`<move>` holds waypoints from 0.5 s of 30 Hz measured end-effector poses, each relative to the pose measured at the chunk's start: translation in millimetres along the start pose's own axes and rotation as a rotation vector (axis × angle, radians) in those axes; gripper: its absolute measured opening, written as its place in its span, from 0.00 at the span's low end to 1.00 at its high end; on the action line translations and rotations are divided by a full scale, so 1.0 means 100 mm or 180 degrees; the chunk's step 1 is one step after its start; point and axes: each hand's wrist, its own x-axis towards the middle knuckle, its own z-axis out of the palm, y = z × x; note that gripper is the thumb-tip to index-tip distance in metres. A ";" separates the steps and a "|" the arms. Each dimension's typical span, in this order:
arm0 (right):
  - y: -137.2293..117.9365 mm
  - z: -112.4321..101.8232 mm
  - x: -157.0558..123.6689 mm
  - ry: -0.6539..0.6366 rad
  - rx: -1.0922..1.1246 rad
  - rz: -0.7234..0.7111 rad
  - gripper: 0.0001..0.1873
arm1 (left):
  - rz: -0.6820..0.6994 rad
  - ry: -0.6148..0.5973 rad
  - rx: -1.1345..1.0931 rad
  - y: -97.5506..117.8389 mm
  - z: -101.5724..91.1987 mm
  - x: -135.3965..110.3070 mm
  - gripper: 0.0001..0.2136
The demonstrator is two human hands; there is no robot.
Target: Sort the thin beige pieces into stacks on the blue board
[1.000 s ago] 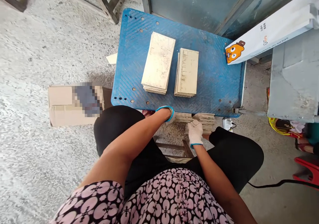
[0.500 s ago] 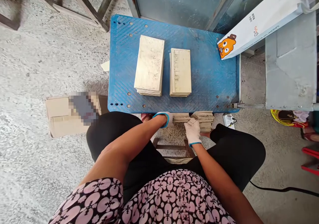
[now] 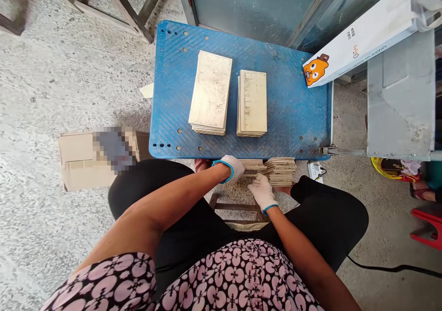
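Observation:
Both my hands wear white knit gloves with blue cuffs, low in front of the blue platform. My left hand is closed at the left end of a thin pale board; its fingertips are mostly hidden. The fingers of my right hand pinch the same board near its right end. Just beyond it is a low stack of similar boards, partly under the platform edge. To the right stands a taller stack of boards. On the blue platform lie a larger stack of boards and a narrower stack.
A white paper bag leans over the platform's right corner, beside a grey metal panel. A cardboard box lies on the floor at left. A power strip and a red stool are at right.
My right hand has moved slightly toward me and left, and my left hand a little right. A thin board now shows between them, apart from the low stack.

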 end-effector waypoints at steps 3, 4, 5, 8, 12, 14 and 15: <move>-0.10 -0.08 -0.12 -0.0404 -0.0406 0.0248 0.40 | 0.0340 -0.0041 0.0161 0.01 -0.10 -0.16 0.15; -0.16 -0.10 -0.17 -0.0468 -0.0607 0.0261 0.43 | 0.0446 -0.0020 0.0195 0.01 -0.15 -0.23 0.15; -0.22 -0.12 -0.22 -0.0449 -0.0802 0.0247 0.46 | 0.0511 0.0027 0.0205 0.01 -0.20 -0.31 0.15; -0.38 -0.12 -0.35 -0.0118 -0.1118 0.0270 0.59 | 0.0542 0.0287 0.0130 0.01 -0.39 -0.54 0.17; -0.54 -0.16 -0.42 0.0265 -0.0996 -0.0334 0.72 | 0.0738 0.0741 -0.0172 -0.04 -0.59 -0.68 0.17; -0.61 -0.18 -0.40 0.0413 -0.1086 -0.0817 0.75 | 0.0809 0.0953 -0.0451 -0.08 -0.65 -0.65 0.17; -0.64 -0.19 -0.39 0.0485 -0.1182 -0.1001 0.76 | 0.0839 0.1028 -0.0616 -0.10 -0.67 -0.63 0.17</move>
